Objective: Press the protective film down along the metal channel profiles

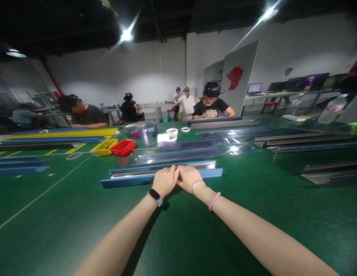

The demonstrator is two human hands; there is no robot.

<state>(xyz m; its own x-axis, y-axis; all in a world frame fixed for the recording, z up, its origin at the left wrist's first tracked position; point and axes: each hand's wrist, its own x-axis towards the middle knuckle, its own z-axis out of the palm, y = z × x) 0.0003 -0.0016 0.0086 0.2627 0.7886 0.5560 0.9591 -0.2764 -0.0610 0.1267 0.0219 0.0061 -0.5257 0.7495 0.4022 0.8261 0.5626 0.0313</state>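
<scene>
My left grip [165,181] and right grip [190,178] meet midway along a blue channel [132,181] on the green table [66,218]; I cannot tell whether either pinches.

Legible text: none. Graphic sign: one red raised-fist emblem [235,78] – located on the grey upright panel [247,62]. Shirt print [215,114]: pale marking on the black T-shirt [225,107] of the person across the table – too small to read
</scene>
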